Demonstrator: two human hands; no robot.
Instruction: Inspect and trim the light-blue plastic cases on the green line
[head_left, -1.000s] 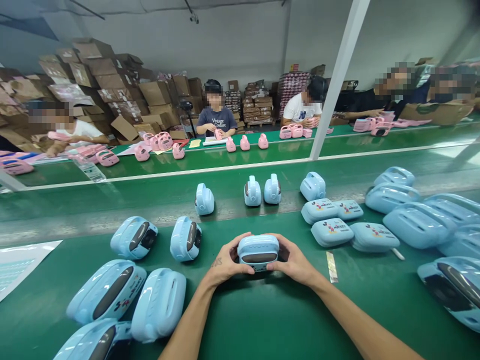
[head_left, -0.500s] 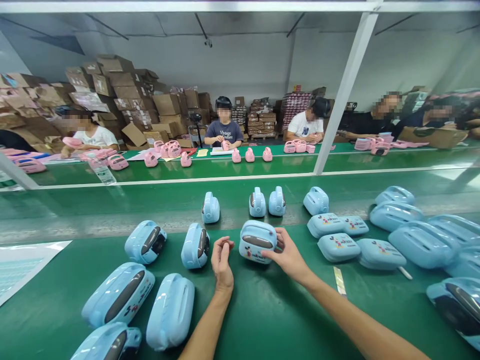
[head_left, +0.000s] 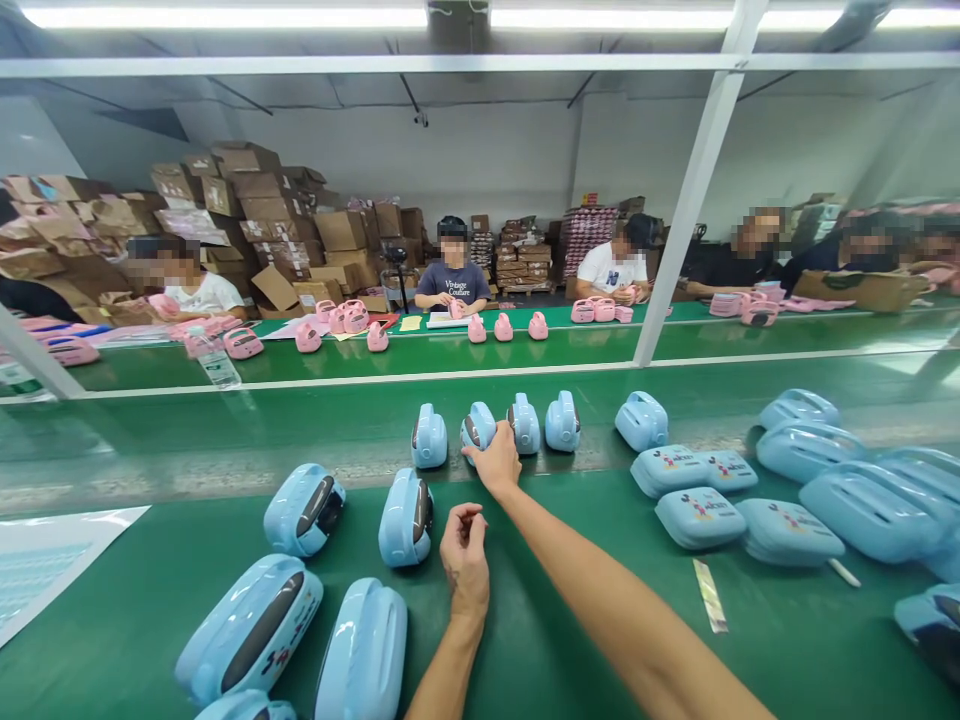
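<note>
My right hand (head_left: 499,462) reaches out over the far strip of the bench, its fingers closed on a small light-blue plastic case with a handle (head_left: 475,424). The case stands upright in a row, between a blue case (head_left: 430,440) on its left and another (head_left: 524,428) on its right, close by my fingers. Nearer to me, my left hand (head_left: 465,562) rests above the green bench with its fingers curled in and nothing visible in them. Just left of it stands a blue case with a dark panel (head_left: 406,520).
Larger blue cases (head_left: 251,625) lie at the front left. Stacked blue covers with printed cartoon figures (head_left: 701,518) and several blue shells (head_left: 862,510) fill the right side. A paper sheet (head_left: 60,550) lies at left. Across a white rail (head_left: 450,380), co-workers handle pink cases (head_left: 349,317).
My right hand has carried the blue case forward and left, from near my left hand into the far row. My left hand stays curled. The view has tilted up slightly.
</note>
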